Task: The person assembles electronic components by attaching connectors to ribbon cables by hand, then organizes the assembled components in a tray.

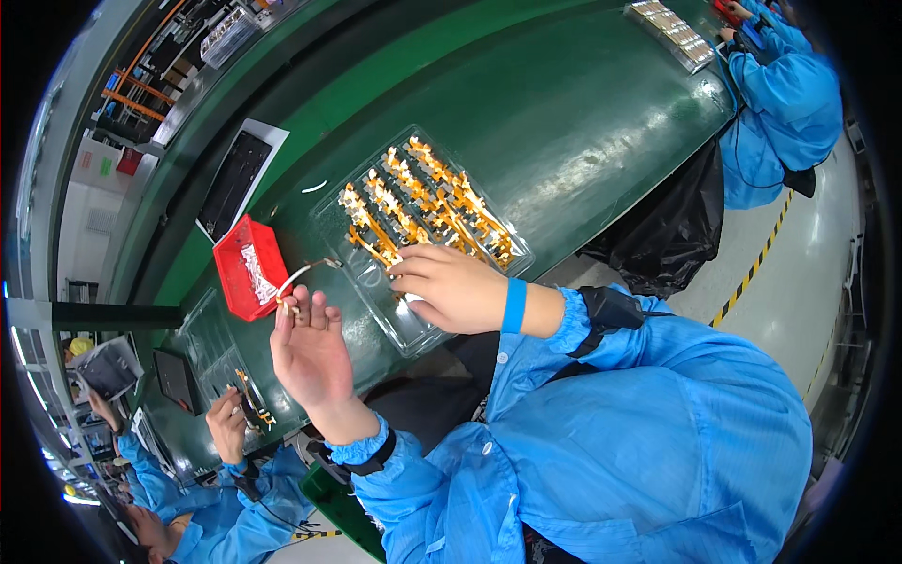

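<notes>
My left hand (319, 362) is raised palm up beside the tray, thumb and forefinger pinched on one end of a thin white curved strip (299, 274). The strip's other end, greyish, points toward the tray. My right hand (456, 289), with a blue band at its wrist, reaches over the near part of a clear plastic tray (413, 350). Its fingers are spread and slightly bent, and part of the tray is hidden under them. Rows of orange-and-white flex cables (411, 193) with small dark parts fill the tray's far side.
A red bin (267, 246) of small white pieces stands left of the tray. Behind it lies a dark panel in a white frame (241, 179). A co-worker's hand (226, 425) handles orange cables at lower left. Another tray (669, 34) and a person (785, 103) are far right.
</notes>
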The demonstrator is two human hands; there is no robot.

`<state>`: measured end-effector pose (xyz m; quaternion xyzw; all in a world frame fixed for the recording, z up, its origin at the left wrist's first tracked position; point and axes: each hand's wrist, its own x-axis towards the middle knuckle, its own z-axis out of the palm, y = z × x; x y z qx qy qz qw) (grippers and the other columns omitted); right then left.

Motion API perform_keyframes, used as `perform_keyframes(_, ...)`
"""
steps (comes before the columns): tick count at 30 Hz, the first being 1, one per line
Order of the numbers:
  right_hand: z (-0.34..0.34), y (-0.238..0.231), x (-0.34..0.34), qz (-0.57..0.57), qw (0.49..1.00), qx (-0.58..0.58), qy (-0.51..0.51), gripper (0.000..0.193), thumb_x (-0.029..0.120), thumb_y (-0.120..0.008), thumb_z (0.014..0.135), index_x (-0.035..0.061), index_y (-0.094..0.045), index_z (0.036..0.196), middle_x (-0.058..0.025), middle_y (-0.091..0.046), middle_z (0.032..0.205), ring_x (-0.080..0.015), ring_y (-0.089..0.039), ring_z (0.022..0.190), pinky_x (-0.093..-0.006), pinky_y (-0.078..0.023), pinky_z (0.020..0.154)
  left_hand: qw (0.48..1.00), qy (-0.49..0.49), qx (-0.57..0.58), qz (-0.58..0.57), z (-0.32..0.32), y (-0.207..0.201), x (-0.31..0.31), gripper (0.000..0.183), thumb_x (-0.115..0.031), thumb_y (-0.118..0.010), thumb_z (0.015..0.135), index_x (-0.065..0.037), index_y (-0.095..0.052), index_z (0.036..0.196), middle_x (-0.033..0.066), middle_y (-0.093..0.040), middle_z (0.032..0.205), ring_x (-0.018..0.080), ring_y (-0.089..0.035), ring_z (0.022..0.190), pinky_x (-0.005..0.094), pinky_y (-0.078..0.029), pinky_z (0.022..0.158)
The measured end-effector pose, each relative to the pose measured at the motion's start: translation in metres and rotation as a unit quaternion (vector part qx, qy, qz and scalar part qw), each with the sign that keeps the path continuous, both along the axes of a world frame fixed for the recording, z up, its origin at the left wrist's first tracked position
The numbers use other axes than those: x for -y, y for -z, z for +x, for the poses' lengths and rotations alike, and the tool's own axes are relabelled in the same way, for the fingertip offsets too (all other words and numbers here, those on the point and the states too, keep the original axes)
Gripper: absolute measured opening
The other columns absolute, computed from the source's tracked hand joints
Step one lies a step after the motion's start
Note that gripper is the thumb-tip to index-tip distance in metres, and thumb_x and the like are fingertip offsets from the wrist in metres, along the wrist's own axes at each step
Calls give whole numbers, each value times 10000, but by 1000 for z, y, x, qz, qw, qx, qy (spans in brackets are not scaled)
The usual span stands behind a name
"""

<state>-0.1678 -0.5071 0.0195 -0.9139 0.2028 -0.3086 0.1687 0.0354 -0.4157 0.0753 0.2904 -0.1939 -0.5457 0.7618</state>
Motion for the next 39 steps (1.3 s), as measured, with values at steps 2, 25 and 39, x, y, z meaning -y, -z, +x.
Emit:
perform_keyframes(2, 8, -11, -5, 318, 939, 104, -80, 280, 176, -659, 847, 46, -634, 1094, -127, -626, 1143, -333, -586, 1113, -458, -461, 944, 999, 16, 12, -25, 0, -2, -20, 234, -185, -511, 955, -45, -603, 1118, 74, -633, 1181, 218, -591, 1074, 383, -427, 923)
perform_keyframes(25, 82, -35, -110, 788, 543, -82, -278, 218, 36, -573, 943, -71, -581, 1133, -151, -675, 979, -218, -699, 903, -315, -597, 802, 981, -150, -123, 9, -43, 43, -282, 189, -130, -558, 924, 45, -576, 992, 195, -625, 992, 245, -619, 906, 380, -454, 805)
perform_keyframes(39, 153, -26, -221, 404, 772, -117, -476, 152, 57, -593, 905, -4, -568, 1042, -144, -702, 812, -265, -711, 733, -316, -558, 645, 624, -463, 528, 344, -49, 48, -308, 114, 11, -578, 905, 30, -559, 1016, 146, -599, 1046, 244, -585, 1031, 362, -461, 915)
